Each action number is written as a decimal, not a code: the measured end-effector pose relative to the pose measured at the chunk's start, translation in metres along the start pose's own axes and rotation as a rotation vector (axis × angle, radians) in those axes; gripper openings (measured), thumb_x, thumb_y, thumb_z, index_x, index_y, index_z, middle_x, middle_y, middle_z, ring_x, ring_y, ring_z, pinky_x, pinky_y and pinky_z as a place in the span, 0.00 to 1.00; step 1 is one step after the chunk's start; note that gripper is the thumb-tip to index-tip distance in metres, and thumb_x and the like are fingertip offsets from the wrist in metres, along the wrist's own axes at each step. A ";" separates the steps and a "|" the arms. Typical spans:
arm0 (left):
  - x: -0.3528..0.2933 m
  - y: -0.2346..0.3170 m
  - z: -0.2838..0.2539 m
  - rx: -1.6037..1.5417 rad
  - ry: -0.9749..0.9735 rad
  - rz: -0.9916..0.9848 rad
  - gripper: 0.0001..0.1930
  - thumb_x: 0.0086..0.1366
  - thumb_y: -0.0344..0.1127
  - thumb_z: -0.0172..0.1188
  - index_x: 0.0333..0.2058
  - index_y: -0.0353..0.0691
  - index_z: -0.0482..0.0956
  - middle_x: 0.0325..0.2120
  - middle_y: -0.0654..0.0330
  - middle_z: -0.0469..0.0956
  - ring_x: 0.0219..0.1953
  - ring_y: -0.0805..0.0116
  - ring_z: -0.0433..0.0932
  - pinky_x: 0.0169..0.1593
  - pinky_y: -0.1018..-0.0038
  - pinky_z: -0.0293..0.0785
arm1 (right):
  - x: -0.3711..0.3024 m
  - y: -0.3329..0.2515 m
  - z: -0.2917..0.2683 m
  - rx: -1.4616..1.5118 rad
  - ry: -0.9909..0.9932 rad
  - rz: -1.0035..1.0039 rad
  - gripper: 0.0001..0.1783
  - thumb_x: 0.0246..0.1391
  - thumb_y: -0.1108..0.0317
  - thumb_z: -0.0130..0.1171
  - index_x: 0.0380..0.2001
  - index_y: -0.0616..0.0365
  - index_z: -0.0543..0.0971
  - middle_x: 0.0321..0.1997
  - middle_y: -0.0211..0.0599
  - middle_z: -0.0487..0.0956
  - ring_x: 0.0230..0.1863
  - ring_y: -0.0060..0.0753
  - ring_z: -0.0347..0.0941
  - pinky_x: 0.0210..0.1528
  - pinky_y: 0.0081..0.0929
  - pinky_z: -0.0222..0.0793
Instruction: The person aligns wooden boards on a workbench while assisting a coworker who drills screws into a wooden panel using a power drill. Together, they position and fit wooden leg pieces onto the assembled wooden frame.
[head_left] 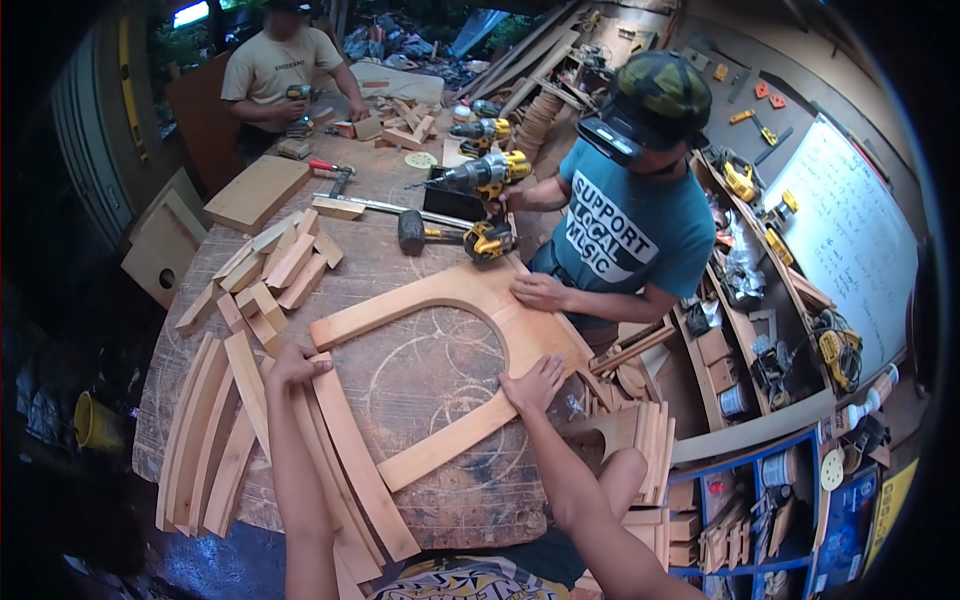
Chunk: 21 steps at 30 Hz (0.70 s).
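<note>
A U-shaped wooden frame [545,335] lies on the worn workbench [350,265], its two legs pointing left. My right hand [537,385] rests flat on its near side, fingers spread. At the left, my left hand [293,367] grips the top end of a long, slightly curved wooden slat [365,465], thumb over its end; some of its fingers are hidden. More slats lie under my left forearm. Across the frame, a co-worker in a teal shirt [630,205] holds a yellow and black cordless drill [487,180] and presses the other hand [540,292] on the frame.
Curved slats [205,430] and short wood blocks [285,265] are piled on the left. A mallet [412,232], a bar clamp [335,178] and a thick board [258,193] lie farther back. Another person [285,75] stands at the far end. Shelves [720,350] line the right.
</note>
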<state>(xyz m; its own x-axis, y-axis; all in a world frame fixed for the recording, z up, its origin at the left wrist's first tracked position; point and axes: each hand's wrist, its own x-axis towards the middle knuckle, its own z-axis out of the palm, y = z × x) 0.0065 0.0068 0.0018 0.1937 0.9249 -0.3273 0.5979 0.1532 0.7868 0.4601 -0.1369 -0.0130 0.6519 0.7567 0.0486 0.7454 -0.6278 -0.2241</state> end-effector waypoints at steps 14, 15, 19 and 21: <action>-0.011 0.018 0.007 0.152 0.077 0.009 0.29 0.52 0.59 0.72 0.35 0.34 0.87 0.22 0.55 0.82 0.28 0.69 0.79 0.37 0.67 0.74 | 0.002 0.005 0.012 0.001 0.048 -0.001 0.65 0.39 0.35 0.63 0.69 0.70 0.51 0.75 0.64 0.44 0.78 0.56 0.34 0.77 0.45 0.24; -0.014 0.025 0.005 0.169 0.111 -0.044 0.29 0.51 0.60 0.72 0.34 0.35 0.87 0.21 0.55 0.82 0.27 0.69 0.79 0.36 0.67 0.74 | 0.003 0.003 0.010 0.002 0.052 -0.007 0.65 0.38 0.35 0.63 0.69 0.70 0.51 0.75 0.64 0.44 0.78 0.56 0.34 0.77 0.46 0.25; -0.016 0.019 0.006 0.159 0.125 0.095 0.29 0.50 0.60 0.72 0.30 0.33 0.87 0.19 0.57 0.80 0.24 0.69 0.77 0.34 0.64 0.73 | 0.002 0.000 0.009 0.019 0.031 0.005 0.65 0.38 0.35 0.63 0.69 0.70 0.51 0.75 0.64 0.44 0.78 0.56 0.34 0.77 0.46 0.25; -0.013 0.018 0.008 0.191 0.139 0.106 0.28 0.50 0.58 0.73 0.30 0.32 0.86 0.20 0.55 0.81 0.24 0.67 0.78 0.34 0.65 0.74 | 0.002 0.000 0.010 0.023 0.055 0.001 0.65 0.39 0.35 0.63 0.70 0.70 0.51 0.75 0.64 0.45 0.78 0.56 0.34 0.77 0.46 0.25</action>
<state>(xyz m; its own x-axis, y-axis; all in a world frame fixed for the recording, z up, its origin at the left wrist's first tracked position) 0.0211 -0.0052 0.0162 0.1624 0.9731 -0.1634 0.7189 -0.0032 0.6951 0.4602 -0.1335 -0.0229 0.6595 0.7448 0.1016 0.7420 -0.6235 -0.2464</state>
